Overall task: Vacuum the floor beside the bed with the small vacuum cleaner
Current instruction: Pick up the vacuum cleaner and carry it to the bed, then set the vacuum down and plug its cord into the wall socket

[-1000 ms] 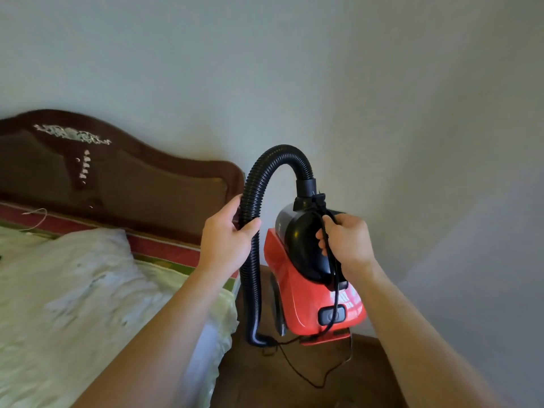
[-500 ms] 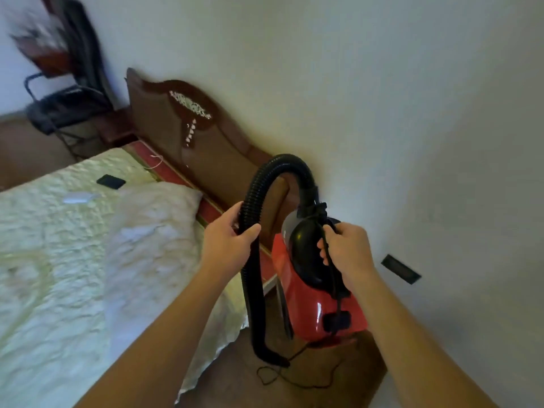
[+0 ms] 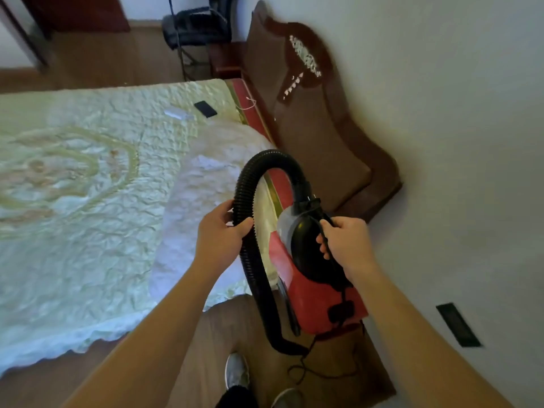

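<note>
A small red and black vacuum cleaner (image 3: 318,298) hangs in the air above the brown floor (image 3: 217,334) beside the bed (image 3: 76,178). My right hand (image 3: 344,242) grips its black top handle together with a strand of the black cord. My left hand (image 3: 220,234) is wrapped round the ribbed black hose (image 3: 250,254), which arches up from the vacuum's top and runs down to a nozzle end near the floor. The loose power cord (image 3: 306,369) trails on the floor below.
A dark wooden headboard (image 3: 318,134) stands against the white wall (image 3: 456,142), close behind the vacuum. A phone (image 3: 205,108) lies on the quilt. My shoes (image 3: 237,369) are on the narrow floor strip. A dark wall plate (image 3: 457,323) sits low on the right. A black chair (image 3: 197,28) stands far back.
The view has swung left and down, showing more of the bed, the floor and my shoes. Both hands keep the same grips, and the vacuum stays lifted.
</note>
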